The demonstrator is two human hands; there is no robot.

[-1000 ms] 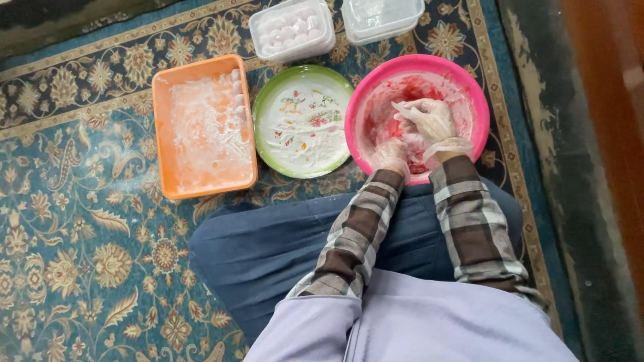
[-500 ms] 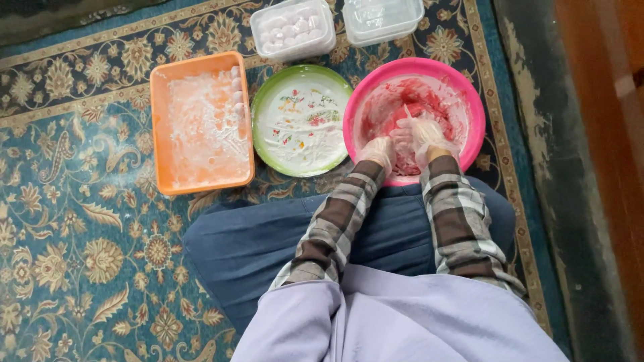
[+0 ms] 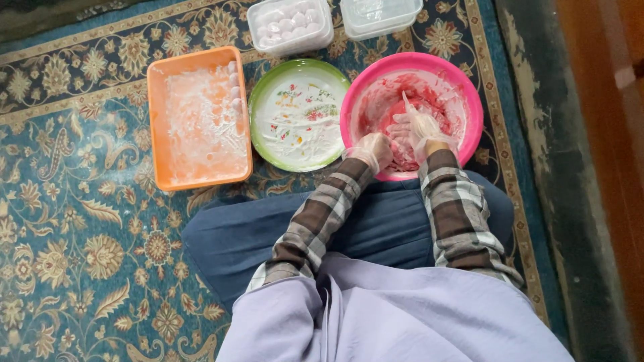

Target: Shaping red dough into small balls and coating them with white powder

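Now gloved hands point(image 3: 396, 141), red dough point(image 3: 409, 127), pink bowl point(image 3: 469, 94)

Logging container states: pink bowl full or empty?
Partly filled: the pink bowl holds red dough, smears up its wall; both gloved hands inside.

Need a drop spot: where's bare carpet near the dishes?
Free: carpet left of the orange tray, and below it beside the blue cushion. Crowded: tray, green plate and pink bowl sit nearly rim to rim, two clear tubs behind; both hands in bowl.
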